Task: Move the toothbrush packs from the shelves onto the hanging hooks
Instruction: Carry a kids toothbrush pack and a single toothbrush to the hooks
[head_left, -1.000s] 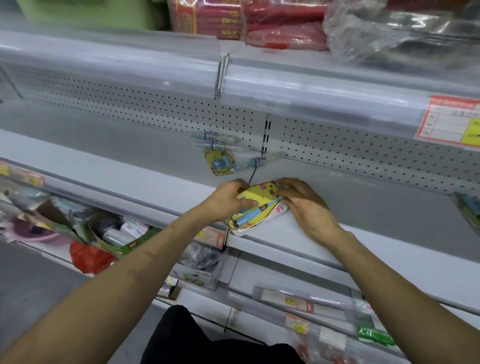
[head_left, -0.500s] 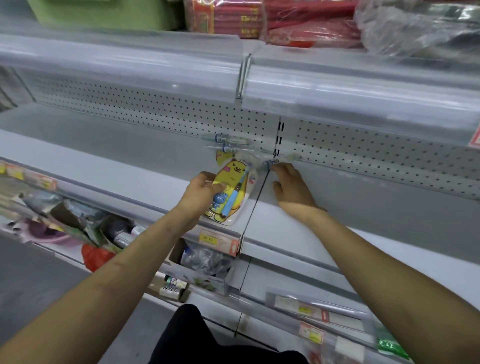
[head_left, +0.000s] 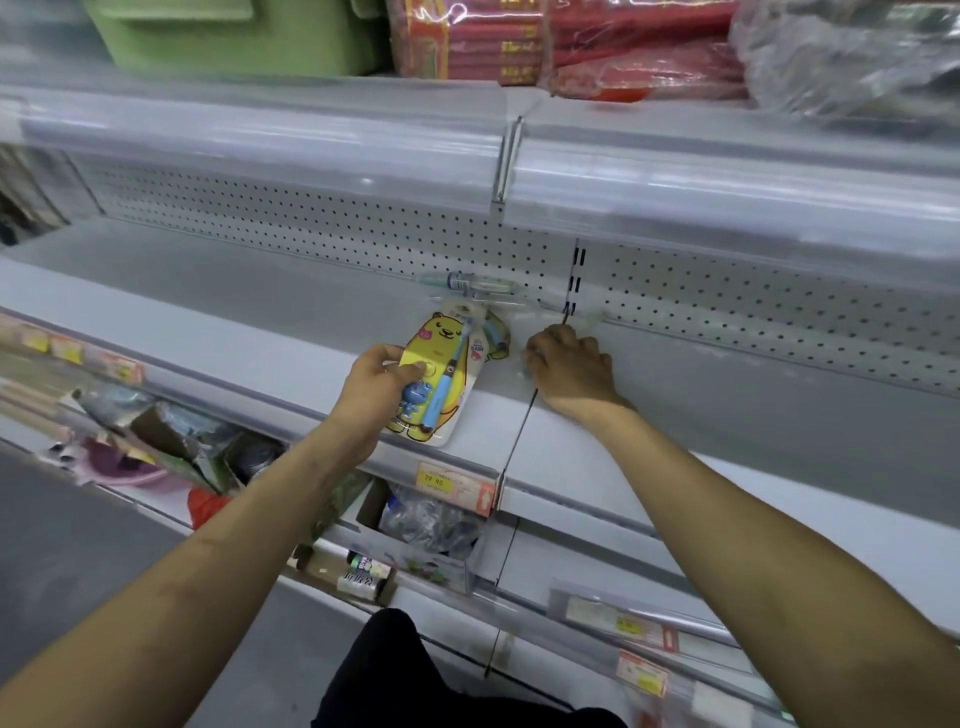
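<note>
A yellow bear-shaped toothbrush pack (head_left: 441, 384) with a blue brush hangs upright in front of the pegboard, its top at the lower hanging hook (head_left: 493, 300). My left hand (head_left: 382, 387) pinches the pack's left side, thumb on its front. A second pack (head_left: 497, 340) shows partly behind it on the same hook. Another hook (head_left: 475, 283) above carries a clear label holder. My right hand (head_left: 569, 366) rests on the grey shelf (head_left: 701, 415) right of the packs, fingers curled around the blurred tip of a hook; what it holds is unclear.
A perforated back panel (head_left: 311, 228) runs behind the shelf. Above sit a green bin (head_left: 234, 31) and red wrapped packs (head_left: 571, 47). Below the shelf edge with its price tag (head_left: 449, 480) are boxes and bagged goods (head_left: 431, 525).
My left hand lifted the pack off the shelf and up to the hook on the pegboard. My right hand left the pack and moved to the hook tip beside it.
</note>
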